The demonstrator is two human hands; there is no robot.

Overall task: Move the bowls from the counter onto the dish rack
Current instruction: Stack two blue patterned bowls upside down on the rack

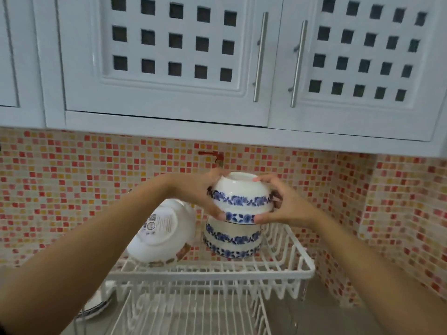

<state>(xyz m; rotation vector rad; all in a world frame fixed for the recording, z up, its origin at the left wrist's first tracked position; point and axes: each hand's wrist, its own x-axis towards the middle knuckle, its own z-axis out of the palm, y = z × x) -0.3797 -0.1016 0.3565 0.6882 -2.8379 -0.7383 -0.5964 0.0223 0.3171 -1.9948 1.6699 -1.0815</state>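
Observation:
Both hands grip a white bowl with blue flower bands (239, 194), turned upside down. My left hand (200, 192) clasps its left side and my right hand (278, 204) its right side. The bowl hangs just above, or touches, a matching upside-down blue-flowered bowl (232, 240) standing on the upper tier of the white wire dish rack (300, 269). To the left on the same tier a larger white bowl with a brown pattern (162, 235) leans on its side, a label on its base.
The rack has a lower wire tier (193, 310) in front. A dish with a dark rim (96, 307) shows at the lower left behind my forearm. White wall cabinets (169, 56) hang overhead above a red and orange mosaic wall (72, 180). A red tap (212, 155) juts from the wall.

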